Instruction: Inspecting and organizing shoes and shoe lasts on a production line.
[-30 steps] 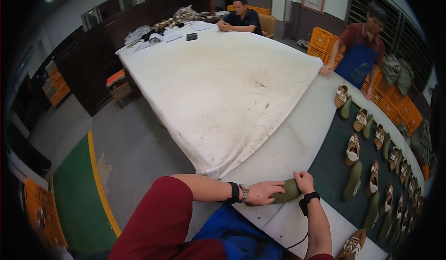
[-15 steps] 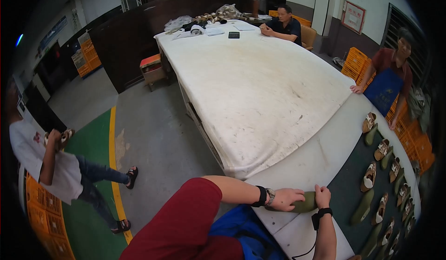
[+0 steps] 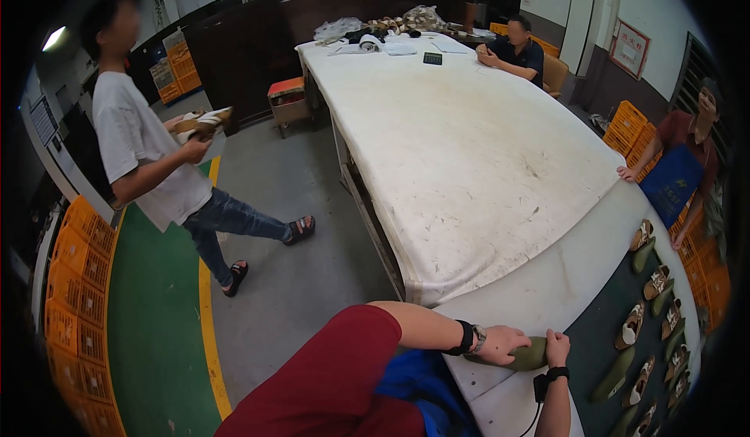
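A green shoe last (image 3: pixel 530 356) lies on the white worktop in front of me. My left hand (image 3: pixel 501 345) reaches over it with curled fingers and grips it from above. Around its right end my right hand (image 3: pixel 557 348) is closed, gripping that end too. Parts of the last are hidden under my fingers. Just right of my hands, on a dark green belt (image 3: pixel 594 335), stand brown-and-white shoes (image 3: pixel 631 324) and more green lasts (image 3: pixel 613 376).
A long table (image 3: pixel 461 140) with a stained white cover stretches ahead. At its far end sits a person (image 3: pixel 516 53). Another, in a blue apron (image 3: pixel 672 187), stands at the right. On the left a person in a white shirt (image 3: pixel 148 140) carries shoes (image 3: pixel 201 124) near orange crates (image 3: pixel 74 281).
My view has turned left, so the table appears farther right. The person in the white shirt has come further into view with the shoes. Both my hands stay on the shoe last.
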`<state>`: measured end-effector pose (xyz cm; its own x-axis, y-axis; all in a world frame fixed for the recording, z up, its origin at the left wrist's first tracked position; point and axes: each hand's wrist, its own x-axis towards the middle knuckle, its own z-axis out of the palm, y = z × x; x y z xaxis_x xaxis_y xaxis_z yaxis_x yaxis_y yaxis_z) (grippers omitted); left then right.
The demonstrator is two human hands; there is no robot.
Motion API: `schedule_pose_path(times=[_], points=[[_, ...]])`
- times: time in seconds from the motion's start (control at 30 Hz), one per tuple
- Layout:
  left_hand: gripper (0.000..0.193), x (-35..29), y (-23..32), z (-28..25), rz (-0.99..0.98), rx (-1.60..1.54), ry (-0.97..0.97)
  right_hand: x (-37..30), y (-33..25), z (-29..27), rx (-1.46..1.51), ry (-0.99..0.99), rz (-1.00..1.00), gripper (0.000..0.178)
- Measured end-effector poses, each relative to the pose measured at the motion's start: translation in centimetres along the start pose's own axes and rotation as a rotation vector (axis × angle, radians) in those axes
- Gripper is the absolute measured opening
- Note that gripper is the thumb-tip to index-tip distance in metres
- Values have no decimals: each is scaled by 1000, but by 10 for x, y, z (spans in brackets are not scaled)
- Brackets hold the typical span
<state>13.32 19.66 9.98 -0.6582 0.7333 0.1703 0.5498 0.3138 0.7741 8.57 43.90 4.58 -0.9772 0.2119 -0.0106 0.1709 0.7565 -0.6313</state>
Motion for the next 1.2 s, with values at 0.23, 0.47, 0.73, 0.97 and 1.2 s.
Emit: schedule_pose_path(times=[0.23, 0.47, 0.73, 0.97, 1.2], points=[[45, 2, 2, -3, 14, -12, -4, -1, -2, 0, 17, 25, -14, 39], [43, 2, -3, 0, 0, -8, -24, -6, -14, -1, -38, 26, 45, 37], [45, 3, -4, -1, 0, 34, -28, -8, -17, -3, -30, 37, 82, 35], [45, 4, 0, -3, 9, 50, -28, -7, -12, 1, -22, 76, 64, 36], [45, 4, -3, -2, 19, 60, -13, -8, -14, 1, -11, 84, 53, 35]])
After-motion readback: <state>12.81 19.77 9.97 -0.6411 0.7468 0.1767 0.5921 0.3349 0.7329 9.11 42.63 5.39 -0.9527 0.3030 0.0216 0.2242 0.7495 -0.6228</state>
